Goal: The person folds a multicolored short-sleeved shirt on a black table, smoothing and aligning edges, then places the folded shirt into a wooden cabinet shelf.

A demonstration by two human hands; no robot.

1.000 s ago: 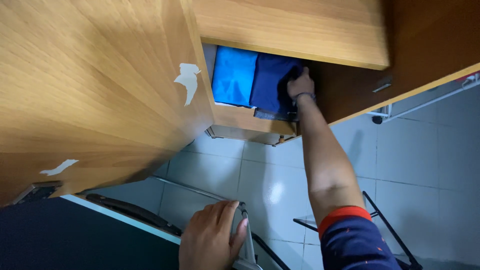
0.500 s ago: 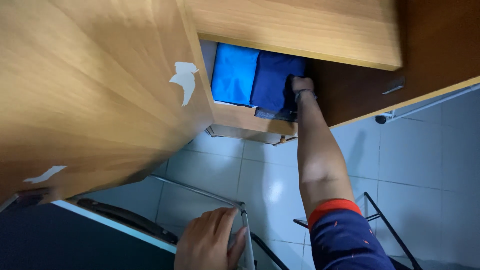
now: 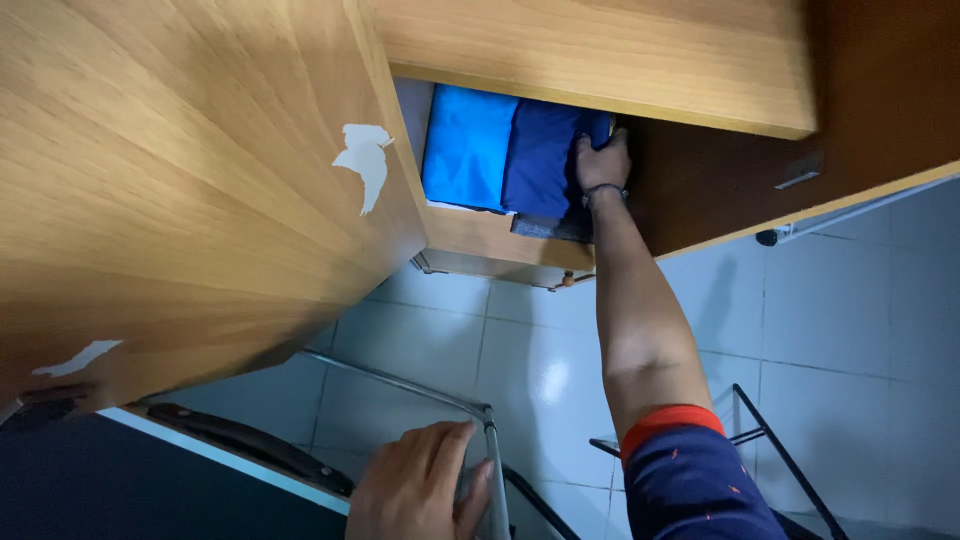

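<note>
Sitting folded inside the open wooden cupboard (image 3: pixel 200 180), the dark blue cloth (image 3: pixel 540 165) lies right beside a brighter blue cloth (image 3: pixel 468 148) on the shelf. Right hand (image 3: pixel 603 160) is stretched in with its grip closed around the dark cloth's right edge, fingers curled over it. Left hand (image 3: pixel 420 490) is down low, its grip wrapped on the corner of a metal frame (image 3: pixel 430 392) above the pale tiled floor (image 3: pixel 820 310).
</note>
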